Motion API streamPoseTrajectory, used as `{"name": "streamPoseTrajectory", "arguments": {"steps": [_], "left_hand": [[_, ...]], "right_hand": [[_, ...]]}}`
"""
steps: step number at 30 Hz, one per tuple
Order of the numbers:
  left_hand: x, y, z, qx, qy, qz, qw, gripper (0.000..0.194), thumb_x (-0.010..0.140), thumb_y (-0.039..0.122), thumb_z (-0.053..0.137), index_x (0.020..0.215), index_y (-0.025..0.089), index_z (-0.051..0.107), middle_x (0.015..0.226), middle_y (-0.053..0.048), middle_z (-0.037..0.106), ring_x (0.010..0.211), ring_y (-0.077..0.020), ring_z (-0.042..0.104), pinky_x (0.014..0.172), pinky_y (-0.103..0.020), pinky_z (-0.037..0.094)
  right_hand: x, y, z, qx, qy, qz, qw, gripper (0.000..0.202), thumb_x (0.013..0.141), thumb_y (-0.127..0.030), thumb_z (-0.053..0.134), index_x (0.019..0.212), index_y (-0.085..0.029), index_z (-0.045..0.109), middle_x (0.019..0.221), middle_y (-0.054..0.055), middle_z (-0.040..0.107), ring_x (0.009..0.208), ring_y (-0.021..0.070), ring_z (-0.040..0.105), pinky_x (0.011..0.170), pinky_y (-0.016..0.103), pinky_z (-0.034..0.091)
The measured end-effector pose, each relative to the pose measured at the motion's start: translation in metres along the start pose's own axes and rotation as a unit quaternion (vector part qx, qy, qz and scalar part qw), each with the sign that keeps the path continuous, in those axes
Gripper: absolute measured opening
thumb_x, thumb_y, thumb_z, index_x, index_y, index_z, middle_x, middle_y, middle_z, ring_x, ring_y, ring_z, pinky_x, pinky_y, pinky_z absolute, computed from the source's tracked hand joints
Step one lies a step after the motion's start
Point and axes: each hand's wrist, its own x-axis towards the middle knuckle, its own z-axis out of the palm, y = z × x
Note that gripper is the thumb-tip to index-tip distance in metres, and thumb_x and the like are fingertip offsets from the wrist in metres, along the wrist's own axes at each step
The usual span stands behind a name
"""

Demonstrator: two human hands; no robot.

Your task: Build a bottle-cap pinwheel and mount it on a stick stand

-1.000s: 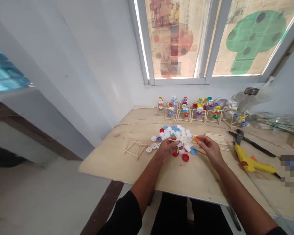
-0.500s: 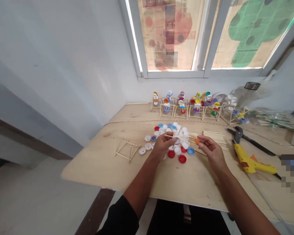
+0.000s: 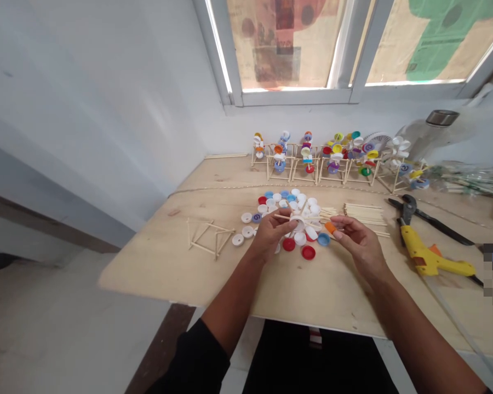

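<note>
My left hand (image 3: 273,232) pinches a white cap with thin wooden sticks (image 3: 297,222) radiating from it, held over a pile of bottle caps. In my right hand (image 3: 359,241) an orange cap (image 3: 330,227) is gripped between thumb and fingers, just right of the stick piece. White, blue and red caps lie under and around both hands, among them a red cap (image 3: 308,252) and a blue cap (image 3: 324,239) nearest the front. A bundle of wooden sticks (image 3: 365,214) lies behind my right hand.
An open stick frame (image 3: 209,239) stands at the left. Several stick frames with colourful cap wheels (image 3: 307,156) line the back. Pliers (image 3: 439,224) and a yellow glue gun (image 3: 425,254) lie at the right. A bottle (image 3: 437,128) stands behind, beside bagged sticks (image 3: 472,180).
The view has tilted down slightly, so the table items appear higher. The orange cap now shows more fully in my right hand, tilted near the stick piece. My left hand keeps its hold.
</note>
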Motion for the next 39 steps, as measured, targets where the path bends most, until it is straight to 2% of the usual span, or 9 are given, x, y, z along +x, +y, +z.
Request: {"name": "streamPoseTrajectory", "arguments": {"steps": [9,18,39], "left_hand": [[0.0001,-0.0027,0.0012,0.006,-0.016,-0.003,1.0,0.033,0.055,0.026,0.085,0.08,0.016,0.066,0.068,0.003,0.064,0.062,-0.0081,0.057,0.061,-0.02,0.042],[0.001,-0.0055,-0.0018,0.015,-0.014,-0.014,1.0,0.035,0.055,0.026,0.085,0.083,0.016,0.066,0.07,0.001,0.067,0.066,-0.0113,0.061,0.065,-0.023,0.044],[0.0006,-0.0069,0.0,0.032,-0.022,-0.012,0.999,0.034,0.056,0.027,0.086,0.079,0.015,0.065,0.067,0.002,0.065,0.059,-0.0081,0.057,0.058,-0.021,0.041]], "right_hand": [[-0.001,-0.0017,0.0009,-0.004,-0.007,0.008,1.0,0.037,0.067,-0.046,0.077,0.097,-0.025,0.069,0.098,0.005,0.069,0.094,0.0205,0.061,0.076,0.032,0.051],[-0.0019,-0.0029,0.0014,-0.03,-0.013,-0.005,0.999,0.04,0.069,-0.049,0.074,0.099,-0.024,0.068,0.097,0.006,0.069,0.09,0.0206,0.062,0.074,0.034,0.052],[-0.0017,-0.0016,0.002,-0.031,-0.022,0.001,0.999,0.039,0.069,-0.045,0.075,0.1,-0.022,0.067,0.094,0.005,0.068,0.08,0.0171,0.061,0.075,0.035,0.051]]}}
